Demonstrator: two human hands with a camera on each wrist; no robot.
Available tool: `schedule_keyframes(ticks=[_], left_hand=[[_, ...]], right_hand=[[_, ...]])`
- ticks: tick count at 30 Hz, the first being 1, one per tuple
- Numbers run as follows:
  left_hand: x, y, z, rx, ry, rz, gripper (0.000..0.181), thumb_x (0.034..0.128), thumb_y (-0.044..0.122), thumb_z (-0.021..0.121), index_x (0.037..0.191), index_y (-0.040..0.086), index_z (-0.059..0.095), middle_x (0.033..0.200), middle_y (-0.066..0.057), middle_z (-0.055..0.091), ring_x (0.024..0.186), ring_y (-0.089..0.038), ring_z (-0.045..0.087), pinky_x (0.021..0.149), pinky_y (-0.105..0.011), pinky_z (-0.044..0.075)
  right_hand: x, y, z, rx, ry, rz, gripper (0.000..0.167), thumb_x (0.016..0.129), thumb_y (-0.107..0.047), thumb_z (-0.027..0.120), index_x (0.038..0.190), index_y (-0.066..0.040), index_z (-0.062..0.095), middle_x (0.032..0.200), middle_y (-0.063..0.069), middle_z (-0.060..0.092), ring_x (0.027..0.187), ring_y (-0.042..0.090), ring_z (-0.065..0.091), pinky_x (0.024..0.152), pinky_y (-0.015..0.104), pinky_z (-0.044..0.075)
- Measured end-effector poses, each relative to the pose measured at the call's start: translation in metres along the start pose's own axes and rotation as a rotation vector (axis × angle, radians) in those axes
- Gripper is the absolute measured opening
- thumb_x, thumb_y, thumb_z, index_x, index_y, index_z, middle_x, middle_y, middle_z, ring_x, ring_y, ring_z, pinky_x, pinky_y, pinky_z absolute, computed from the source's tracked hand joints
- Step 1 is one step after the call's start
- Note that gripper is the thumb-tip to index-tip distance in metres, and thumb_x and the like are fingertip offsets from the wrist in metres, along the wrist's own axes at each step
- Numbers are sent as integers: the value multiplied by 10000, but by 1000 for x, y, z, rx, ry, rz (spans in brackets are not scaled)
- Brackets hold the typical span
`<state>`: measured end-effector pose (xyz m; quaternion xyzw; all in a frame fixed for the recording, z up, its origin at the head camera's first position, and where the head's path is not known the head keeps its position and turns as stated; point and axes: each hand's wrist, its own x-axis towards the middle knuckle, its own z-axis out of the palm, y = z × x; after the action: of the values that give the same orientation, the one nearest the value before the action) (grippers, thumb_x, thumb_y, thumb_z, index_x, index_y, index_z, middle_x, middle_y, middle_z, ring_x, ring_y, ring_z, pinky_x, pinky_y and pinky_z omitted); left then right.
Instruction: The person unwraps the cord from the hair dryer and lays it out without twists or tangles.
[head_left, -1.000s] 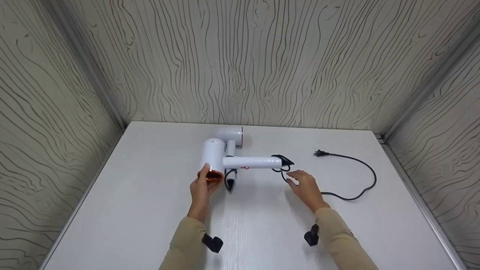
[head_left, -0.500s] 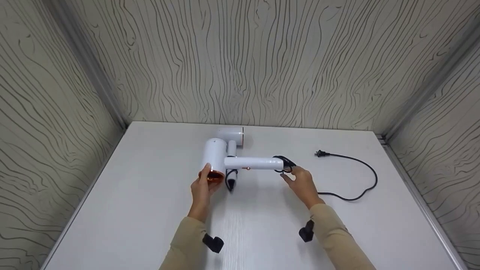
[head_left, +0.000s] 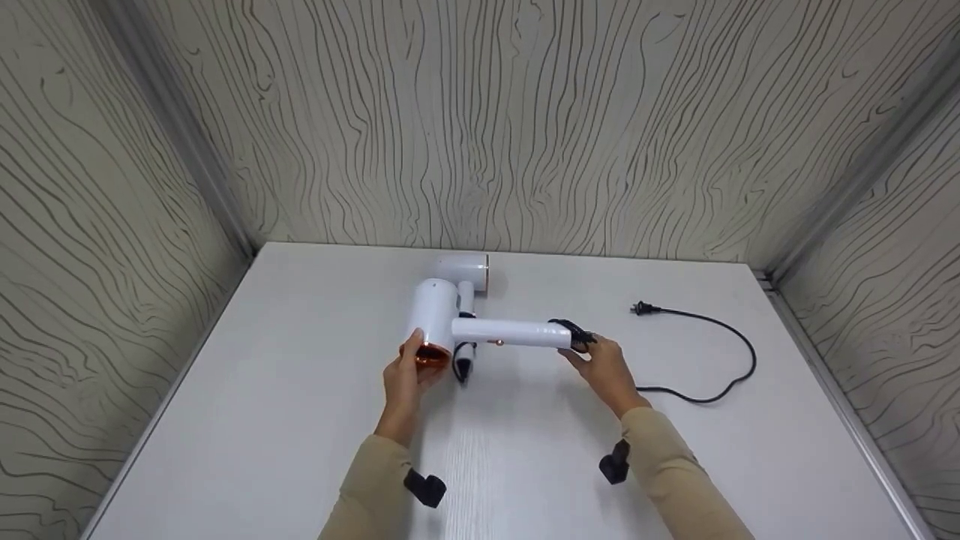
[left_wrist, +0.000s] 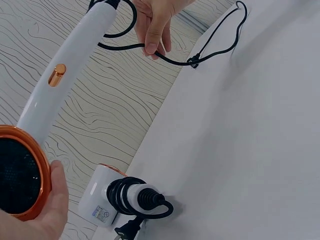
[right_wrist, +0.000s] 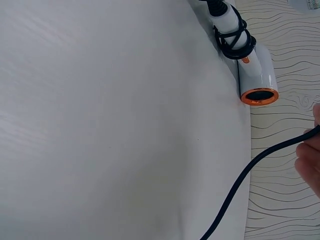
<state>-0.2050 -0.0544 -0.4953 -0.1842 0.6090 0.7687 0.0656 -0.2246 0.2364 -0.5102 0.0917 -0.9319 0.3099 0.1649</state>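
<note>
My left hand [head_left: 403, 379] grips a white hair dryer [head_left: 510, 331] by its barrel, at the copper-coloured rim. The dryer is held above the table with its handle pointing right. At the handle's end my right hand [head_left: 606, 371] pinches the black power cord [left_wrist: 125, 48], part of which is wound there. From that hand the cord runs down to the right and ends in a plug [head_left: 643, 308] on the table. In the right wrist view only some fingers [right_wrist: 309, 160] show beside the cord.
A second white hair dryer [head_left: 461, 271] lies at the table's back, partly hidden behind the held one. Its own cord [left_wrist: 119, 195] is wrapped round its handle. Patterned walls [head_left: 480, 120] enclose the white table [head_left: 300, 420] at the back and sides.
My right hand has moved left and slightly up to the cord at the handle's end, its fingers closing on it. The held dryer has shifted slightly right, its handle end a little lower.
</note>
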Motion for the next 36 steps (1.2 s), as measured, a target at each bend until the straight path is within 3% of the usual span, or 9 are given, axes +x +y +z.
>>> schedule_keyframes(ticks=[6, 13, 18, 26, 33, 36], left_hand=[[-1, -1, -1, 2, -38, 30, 746, 948, 576, 423, 1350, -53, 439, 1272, -216, 584, 925, -137, 683, 962, -360, 558], [-1, -2, -2, 2, -59, 26, 746, 951, 565, 428, 1352, -63, 439, 1247, -203, 605, 908, -125, 689, 961, -360, 558], [-1, -1, -4, 8, -58, 18, 742, 947, 558, 440, 1351, -65, 440, 1239, -191, 607, 882, -115, 685, 932, -339, 572], [1, -2, -4, -6, -54, 10, 737, 942, 546, 458, 1347, -70, 428, 1225, -185, 592, 854, -112, 675, 943, -362, 567], [4, -4, -4, -8, -37, -1, 734, 937, 551, 465, 1334, -66, 441, 1214, -187, 595, 843, -114, 682, 910, -335, 581], [4, -4, -5, -11, -20, -3, 738, 936, 546, 466, 1329, -78, 446, 1206, -192, 604, 832, -108, 687, 879, -316, 591]], right_hand=[[0, 4, -4, 46, 61, -108, 129, 774, 51, 731, 880, 14, 666, 854, 120, 723, 818, 229, 696, 746, 368, 588], [3, 4, -13, 34, 63, -134, 227, 717, 154, 702, 833, -41, 705, 844, 73, 722, 817, 205, 682, 766, 373, 585], [4, 7, -16, 13, 110, -189, 249, 691, 122, 759, 867, -50, 721, 856, 64, 725, 815, 206, 688, 747, 342, 595], [6, 8, -19, 19, 176, -208, 67, 799, -28, 735, 857, -63, 735, 833, 39, 729, 799, 171, 688, 735, 308, 595], [6, 13, -21, 18, 265, -314, 106, 743, 5, 771, 823, -50, 730, 774, 43, 706, 743, 168, 666, 720, 86, 514], [6, 15, -21, 23, 306, -370, 122, 726, 35, 774, 813, -34, 723, 757, 59, 687, 728, 175, 659, 724, 44, 484]])
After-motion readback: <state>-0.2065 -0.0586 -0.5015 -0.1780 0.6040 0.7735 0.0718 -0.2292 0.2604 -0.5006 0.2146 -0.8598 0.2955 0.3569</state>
